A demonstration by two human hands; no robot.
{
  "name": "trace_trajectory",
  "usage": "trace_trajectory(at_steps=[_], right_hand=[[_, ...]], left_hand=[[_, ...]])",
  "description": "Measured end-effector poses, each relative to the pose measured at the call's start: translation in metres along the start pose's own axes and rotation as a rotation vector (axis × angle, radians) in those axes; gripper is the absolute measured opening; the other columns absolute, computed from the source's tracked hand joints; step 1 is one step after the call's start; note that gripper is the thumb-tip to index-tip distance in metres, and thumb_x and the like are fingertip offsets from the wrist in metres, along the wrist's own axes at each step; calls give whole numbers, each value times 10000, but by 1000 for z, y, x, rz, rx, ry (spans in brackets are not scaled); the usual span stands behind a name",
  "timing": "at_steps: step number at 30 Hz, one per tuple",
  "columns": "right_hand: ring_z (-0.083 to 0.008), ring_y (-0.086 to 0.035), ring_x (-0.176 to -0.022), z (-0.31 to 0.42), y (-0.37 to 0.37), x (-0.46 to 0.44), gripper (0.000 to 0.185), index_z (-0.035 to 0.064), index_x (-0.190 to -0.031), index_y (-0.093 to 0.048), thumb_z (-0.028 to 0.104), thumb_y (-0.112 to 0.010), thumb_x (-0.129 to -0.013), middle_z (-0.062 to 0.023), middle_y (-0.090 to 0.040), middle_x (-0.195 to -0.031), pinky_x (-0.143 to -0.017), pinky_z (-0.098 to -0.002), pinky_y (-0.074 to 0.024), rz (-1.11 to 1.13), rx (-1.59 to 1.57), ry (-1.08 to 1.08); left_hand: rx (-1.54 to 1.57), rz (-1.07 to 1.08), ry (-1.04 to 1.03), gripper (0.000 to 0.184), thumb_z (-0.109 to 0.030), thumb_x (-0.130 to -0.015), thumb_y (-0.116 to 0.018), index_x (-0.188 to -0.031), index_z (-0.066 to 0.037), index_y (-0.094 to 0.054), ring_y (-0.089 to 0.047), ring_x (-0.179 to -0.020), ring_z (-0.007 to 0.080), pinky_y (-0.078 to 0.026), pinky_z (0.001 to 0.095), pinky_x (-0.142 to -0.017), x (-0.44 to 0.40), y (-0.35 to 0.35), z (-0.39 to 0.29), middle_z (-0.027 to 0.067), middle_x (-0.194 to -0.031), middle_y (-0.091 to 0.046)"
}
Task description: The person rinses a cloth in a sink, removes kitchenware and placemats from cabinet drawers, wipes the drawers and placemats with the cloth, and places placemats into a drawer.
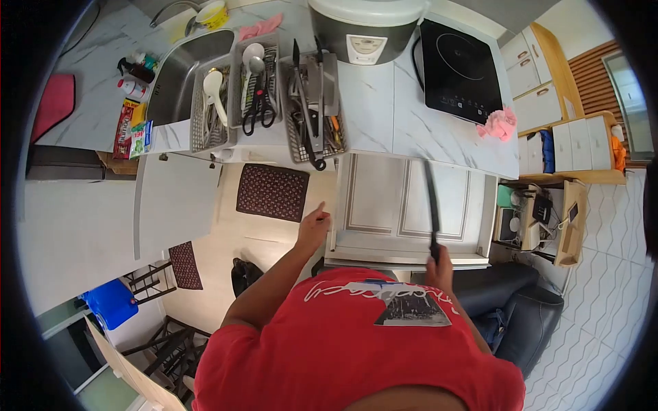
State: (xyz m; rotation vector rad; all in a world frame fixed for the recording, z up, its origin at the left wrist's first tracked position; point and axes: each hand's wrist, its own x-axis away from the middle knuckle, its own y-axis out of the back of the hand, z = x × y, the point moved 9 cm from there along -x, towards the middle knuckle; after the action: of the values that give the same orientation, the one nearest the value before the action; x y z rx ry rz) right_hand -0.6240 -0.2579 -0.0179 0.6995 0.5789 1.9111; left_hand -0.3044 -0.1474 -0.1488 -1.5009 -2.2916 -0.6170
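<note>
Writing first. White script is running across the chest of your red shirt, above a dark printed picture; folds are breaking up the letters, so no word is coming through. A red box and a smaller green-and-white packet are showing print by the sink, too small for reading. The rice cooker is carrying a pale front panel with fine marks, also unreadable; the black cooktop is showing a row of tiny symbols along its near edge.

The knife: dark, long, narrow. Its tip is pointing away from you, towards the front edge of the worktop; the long axis is running nearly straight out from your body, leaning slightly left at the tip. It is lying across the view of the open drawer; whether it is touching the drawer, cannot tell.

Your right hand is keeping low, close to your body, its fingers clenching the black handle. Your left hand is reaching forward beside the drawer's left side, one finger extending, the others partly curling, gripping nothing visible. Your left forearm is slanting outward from the elbow.
</note>
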Motion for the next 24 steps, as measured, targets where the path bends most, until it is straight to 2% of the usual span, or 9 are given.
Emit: trace_trajectory(at_steps=[1,5,6,10,16,18,19,22,24], right_hand=[[-406,-539,-867,34,-14,-9,331,-40,-1093,-430,54,-455,-777,-253,-539,-918,-751,-407,-422,58,-56,96],[-154,-427,-584,178,-70,-71,297,-22,-1125,-408,52,-412,-837,-97,-467,-717,-536,-264,-364,203,-487,249],[-47,-366,-503,206,-86,-90,300,-1,-1145,-398,133,-404,-877,16,-401,-654,-442,-203,-336,228,-616,291],[-69,-372,-460,261,-134,-159,296,17,-1090,-416,215,-416,-870,-12,-452,-644,-401,-220,-329,349,-934,11],[-125,-472,-516,246,-128,-199,334,11,-1103,-460,238,-447,-859,-97,-563,-752,-445,-261,-391,214,-623,-124],[-237,-564,-633,283,-69,-181,317,-26,-1014,-519,233,-481,-835,-174,-558,-753,-530,-308,-463,-350,65,629],[-296,-567,-708,276,-47,-168,261,-20,-907,-572,217,-548,-802,-201,-557,-795,-602,-333,-468,-384,-28,623],[-209,-564,-680,164,-13,-157,164,1,-796,-599,164,-598,-777,-136,-582,-753,-596,-312,-443,-363,-122,273],[-298,-575,-700,49,5,-152,208,-13,-735,-590,189,-635,-713,-171,-590,-726,-624,-364,-458,-407,90,36]], left_hand=[[27,45,49,511,-182,-827,-520,-1293,-51,-359,-536,-738,90,-466,217,-557,-1,-5,4,30,-923,-558],[-91,163,-7,513,-165,-819,-523,-1291,-44,-361,-529,-734,92,-462,216,-560,-8,-10,-12,28,-933,-548],[-104,167,-35,516,-160,-820,-517,-1295,-41,-352,-521,-727,88,-457,212,-564,-9,-7,-14,26,-929,-546],[-56,226,-9,524,-162,-836,-493,-1319,-60,-316,-491,-734,72,-444,216,-599,-12,3,-16,7,-917,-541],[168,318,158,543,-165,-845,-487,-1334,-58,-277,-484,-730,60,-440,230,-640,-2,-10,-11,0,-921,-543],[115,425,187,568,-178,-842,-500,-1339,-45,-257,-509,-761,87,-444,229,-656,-4,-31,-13,27,-988,-543],[9,455,141,584,-193,-839,-508,-1340,-41,-250,-521,-784,106,-450,237,-672,-5,-41,-18,45,-1041,-533],[-66,521,70,691,-252,-803,-554,-1351,-31,-196,-537,-897,196,-453,285,-755,-18,-81,-9,134,-1224,-434],[-405,487,-35,846,-257,-750,-606,-1369,-37,-74,-444,-1064,303,-376,373,-894,-34,-104,-4,252,-1316,-259]])
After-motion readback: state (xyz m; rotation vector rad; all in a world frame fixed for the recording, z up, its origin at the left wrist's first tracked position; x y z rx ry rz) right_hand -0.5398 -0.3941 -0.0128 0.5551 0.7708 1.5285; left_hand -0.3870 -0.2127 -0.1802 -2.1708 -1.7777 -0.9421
